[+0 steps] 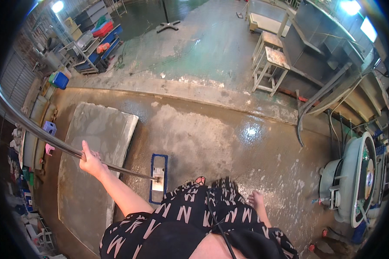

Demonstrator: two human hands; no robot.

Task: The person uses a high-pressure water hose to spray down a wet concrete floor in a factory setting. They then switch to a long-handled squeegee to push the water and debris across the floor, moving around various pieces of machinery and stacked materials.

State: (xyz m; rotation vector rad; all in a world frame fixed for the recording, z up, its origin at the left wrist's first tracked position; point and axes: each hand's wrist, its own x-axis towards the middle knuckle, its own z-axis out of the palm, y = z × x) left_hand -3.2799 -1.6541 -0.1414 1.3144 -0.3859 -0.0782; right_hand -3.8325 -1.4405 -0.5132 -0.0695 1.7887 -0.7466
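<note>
My left hand (91, 160) is closed around the long metal handle of a flat mop (158, 185), its thumb lying along the pole. The handle runs from the far left down to the mop's pale plate, which has a blue edge and rests flat on the wet floor in front of my feet. Beside my body hangs my right hand (256, 200), with its fingers loosely bent and apart and nothing visible in them. A sandalled foot (199, 180) shows just right of the mop head.
A large grey slab (95, 142) lies left of the mop. Across the front runs a low concrete ledge (173, 91). Two worn stools (275, 58) stand beyond it. At the right are a big round machine (354, 179) and hoses (304, 116). A blue basin (60, 80) sits far left.
</note>
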